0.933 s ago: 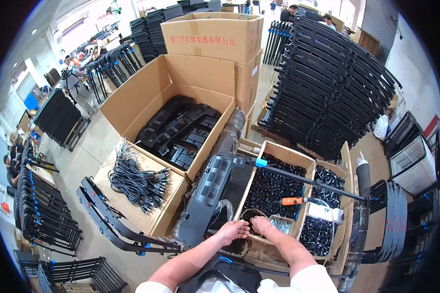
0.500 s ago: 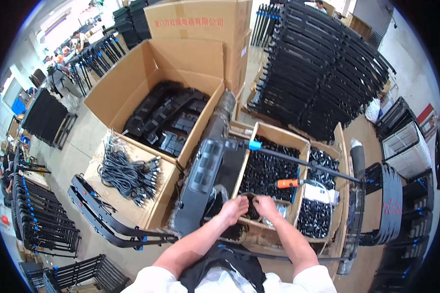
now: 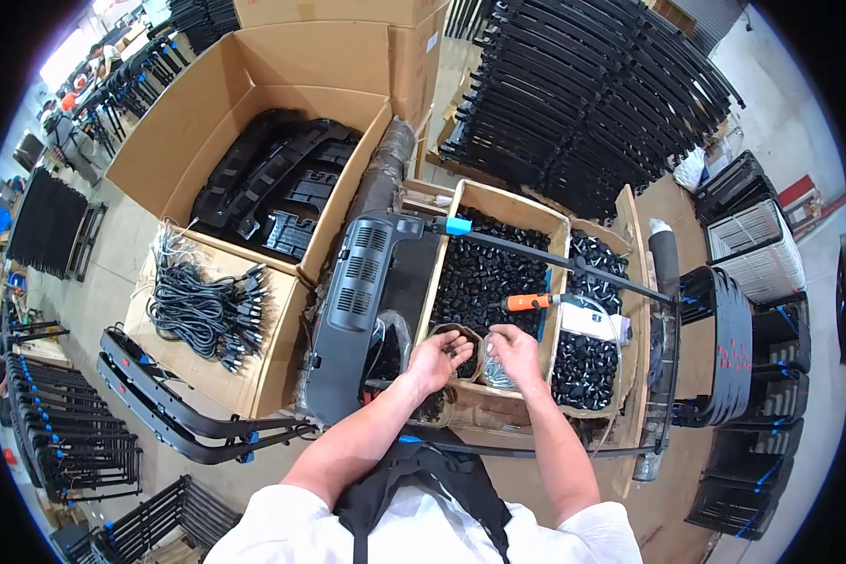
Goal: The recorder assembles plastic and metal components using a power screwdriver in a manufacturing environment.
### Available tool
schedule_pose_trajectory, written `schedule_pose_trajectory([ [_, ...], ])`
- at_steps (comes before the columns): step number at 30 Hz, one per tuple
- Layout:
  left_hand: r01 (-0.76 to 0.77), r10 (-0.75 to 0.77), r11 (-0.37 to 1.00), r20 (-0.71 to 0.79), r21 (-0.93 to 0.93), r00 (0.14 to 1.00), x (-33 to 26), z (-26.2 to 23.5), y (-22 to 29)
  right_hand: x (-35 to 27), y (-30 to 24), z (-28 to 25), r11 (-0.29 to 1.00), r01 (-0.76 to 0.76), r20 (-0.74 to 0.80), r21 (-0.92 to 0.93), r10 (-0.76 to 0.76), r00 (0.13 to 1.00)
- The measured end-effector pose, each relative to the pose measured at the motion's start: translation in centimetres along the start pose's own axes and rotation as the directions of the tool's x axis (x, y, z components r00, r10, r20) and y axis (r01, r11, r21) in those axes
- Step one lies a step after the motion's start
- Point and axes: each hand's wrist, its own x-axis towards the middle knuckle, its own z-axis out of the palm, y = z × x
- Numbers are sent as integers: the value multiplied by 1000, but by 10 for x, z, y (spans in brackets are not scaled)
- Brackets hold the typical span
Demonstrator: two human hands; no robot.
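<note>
My left hand [image 3: 432, 363] is cupped with its palm turned up and fingers curled, at a small round tub [image 3: 468, 367] of dark bits. Whatever lies in that palm is too small to name. Just right of it, my right hand [image 3: 517, 354] has thumb and fingertips pinched together above a clear plastic bag [image 3: 495, 372]; what the pinch holds cannot be made out. Both hands are over the near end of a wooden bin [image 3: 430, 299] filled with small black parts [image 3: 489, 263]. An orange power screwdriver [image 3: 526, 302] lies across the bin beyond the right hand.
A long black frame with a grey-black vented housing [image 3: 355, 273] spans the bench. Left are bundled black cables [image 3: 197, 310] on cardboard and an open carton [image 3: 244, 70] of black plastic parts. Stacked black frames [image 3: 592, 103] stand behind; curved panels [image 3: 724, 348] are at right.
The view has shifted, so the bench appears further left and higher. My hands have moved apart a little; the left palm has turned up, and the right hand is now over the clear bag.
</note>
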Motion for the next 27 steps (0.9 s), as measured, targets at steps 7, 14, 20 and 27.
schedule_pose_trajectory([
  [7,73,-77,960,7,271,997,-36,-11,1,74,80,-34,906,-241,-114,348,295,949],
  [14,39,-77,939,97,343,992,-97,-17,-8,146,126,-27,881,-232,-357,412,390,849],
  [20,-68,31,944,116,322,993,-132,-20,-9,157,124,17,982,133,-511,137,-45,858],
  [27,-88,58,929,93,360,994,-130,-17,-9,166,128,18,945,174,-438,276,-38,898],
])
